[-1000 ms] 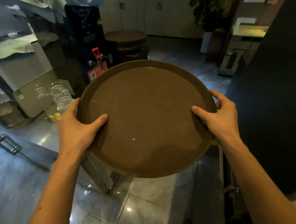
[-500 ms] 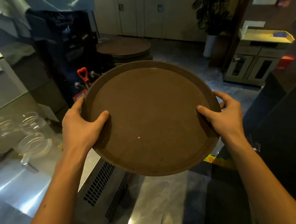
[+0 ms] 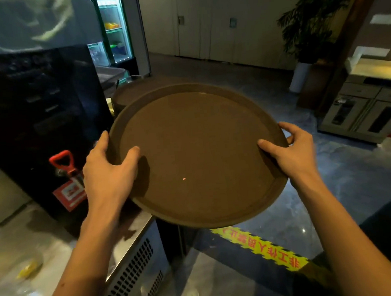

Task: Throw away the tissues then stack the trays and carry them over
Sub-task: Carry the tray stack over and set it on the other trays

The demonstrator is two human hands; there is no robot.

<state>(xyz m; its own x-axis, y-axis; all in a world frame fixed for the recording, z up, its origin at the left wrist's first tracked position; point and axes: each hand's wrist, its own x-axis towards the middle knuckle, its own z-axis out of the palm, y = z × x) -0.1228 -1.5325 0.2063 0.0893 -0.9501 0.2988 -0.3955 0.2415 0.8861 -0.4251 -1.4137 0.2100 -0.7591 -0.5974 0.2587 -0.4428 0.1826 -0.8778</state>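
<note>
Between your gripping hands the brown tray [image 3: 197, 152] looks matt and finely grainy; below, the floor [image 3: 345, 183] shines glossy.

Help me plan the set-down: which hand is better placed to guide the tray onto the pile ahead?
Left, probably. The left hand grips the round tray on the side where the tray pile shows; the right hand holds the opposite rim.

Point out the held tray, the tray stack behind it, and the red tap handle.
Tray [image 3: 197, 152]: head view, middle of its flat inner surface.
Tray stack [image 3: 126, 95]: head view, left part of the top tray, showing behind the held one.
Red tap handle [image 3: 62, 160]: head view, its loop.
</note>
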